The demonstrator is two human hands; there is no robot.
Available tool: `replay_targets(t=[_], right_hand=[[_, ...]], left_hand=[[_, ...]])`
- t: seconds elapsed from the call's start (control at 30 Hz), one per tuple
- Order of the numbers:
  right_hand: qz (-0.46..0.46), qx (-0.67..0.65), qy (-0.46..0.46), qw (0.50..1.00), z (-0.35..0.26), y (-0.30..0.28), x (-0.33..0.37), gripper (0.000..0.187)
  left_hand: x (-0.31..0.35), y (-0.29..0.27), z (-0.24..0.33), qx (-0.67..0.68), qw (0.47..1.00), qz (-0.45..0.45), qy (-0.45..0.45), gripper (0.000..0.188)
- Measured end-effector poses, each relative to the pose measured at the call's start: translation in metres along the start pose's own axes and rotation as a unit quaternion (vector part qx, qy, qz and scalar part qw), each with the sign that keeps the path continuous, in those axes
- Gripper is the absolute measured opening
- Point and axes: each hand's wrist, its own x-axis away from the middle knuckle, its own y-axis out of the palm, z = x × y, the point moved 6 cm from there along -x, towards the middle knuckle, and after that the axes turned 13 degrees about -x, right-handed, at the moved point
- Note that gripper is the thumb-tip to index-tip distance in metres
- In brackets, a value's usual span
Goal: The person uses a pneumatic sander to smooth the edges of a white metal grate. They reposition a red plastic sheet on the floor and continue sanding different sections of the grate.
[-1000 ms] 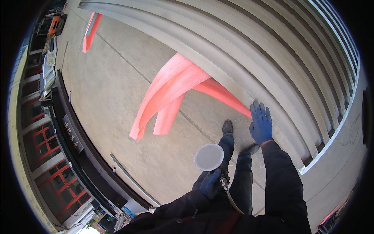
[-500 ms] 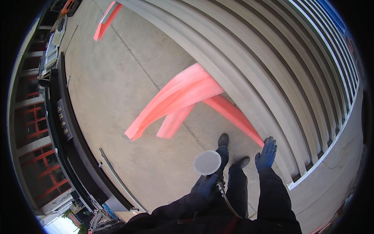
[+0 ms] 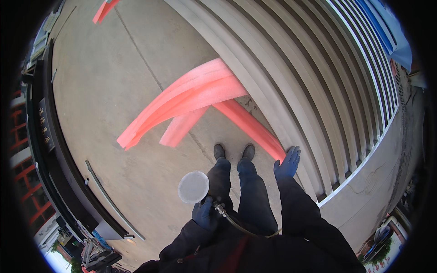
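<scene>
My left hand (image 3: 203, 214), in a dark blue glove, is closed around an air sander (image 3: 193, 187). Its round grey pad faces upward, and a fitting joins it to a thin hose (image 3: 240, 226) that runs back toward my body. The gloved right hand (image 3: 287, 164) lies flat with its fingers stretched out, on the near edge of a large grey-beige slatted panel (image 3: 273, 91). Pink foam sheet (image 3: 191, 88) hangs or lies in strips beside the panel, and one strip (image 3: 250, 127) reaches to just under my right hand.
Around my feet lies a concrete floor (image 3: 114, 91). A thin metal strip (image 3: 102, 195) rests on the floor at the left, near a long dark frame (image 3: 68, 150). Another pink foam piece (image 3: 104, 11) shows at the far left. Blue sheeting (image 3: 400, 52) covers something at the far right.
My view has shifted, so most things sit farther left in the picture. My left foot has stepped apart from the sander. My right hand stays on the panel; the sander is still in my left hand.
</scene>
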Motion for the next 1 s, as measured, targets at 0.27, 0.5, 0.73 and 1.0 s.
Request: replay_targets(t=[0.27, 0.5, 0.73, 1.0], right_hand=[[0.055, 0.04, 0.023, 0.997, -0.13, 0.036, -0.103, 0.109], [0.104, 0.089, 0.016, 0.99, -0.319, 0.057, -0.217, 0.11], [0.057, 0.04, -0.065, 0.995, -0.41, 0.065, -0.26, 0.104], [0.12, -0.009, -0.141, 0.983, -0.508, 0.064, -0.347, 0.104]], left_hand=[[-0.023, -0.103, 0.051, 0.129, 0.99, 0.043, -0.024, 0.024], [-0.034, -0.189, 0.193, -0.009, 0.999, 0.024, 0.034, 0.028], [-0.054, -0.233, 0.276, 0.04, 0.998, 0.016, -0.036, 0.036], [-0.102, -0.198, 0.332, 0.15, 0.986, 0.036, -0.071, 0.037]])
